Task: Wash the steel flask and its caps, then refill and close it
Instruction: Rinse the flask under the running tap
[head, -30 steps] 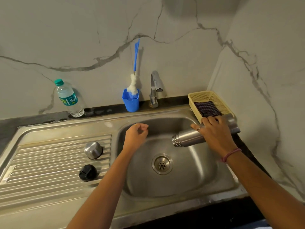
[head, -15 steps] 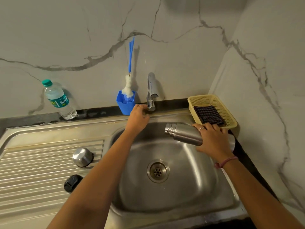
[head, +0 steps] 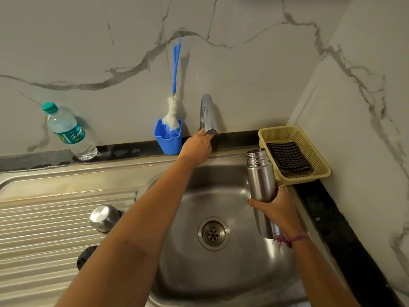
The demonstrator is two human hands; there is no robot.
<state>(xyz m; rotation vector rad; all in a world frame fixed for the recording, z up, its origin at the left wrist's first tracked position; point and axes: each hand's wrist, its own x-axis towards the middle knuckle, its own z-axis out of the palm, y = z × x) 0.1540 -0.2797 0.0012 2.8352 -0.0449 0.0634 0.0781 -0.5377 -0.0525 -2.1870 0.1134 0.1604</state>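
Reaching up, our left hand (head: 197, 145) has moved from above the basin to the tap (head: 208, 115), fingers touching its underside; whether they grip, we cannot tell. Our right hand (head: 279, 211), wrapped round the flask (head: 261, 180), has swung it from lying sideways to upright over the sink (head: 221, 269). Rinsing seems imminent.

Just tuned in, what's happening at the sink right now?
A person stands at a steel sink. The right hand grips the open steel flask upright over the basin, mouth up. The left hand reaches to the tap, fingers at its base; no water is visibly running. The steel cap and the black cap lie on the drainboard, the black one partly hidden by the left forearm.
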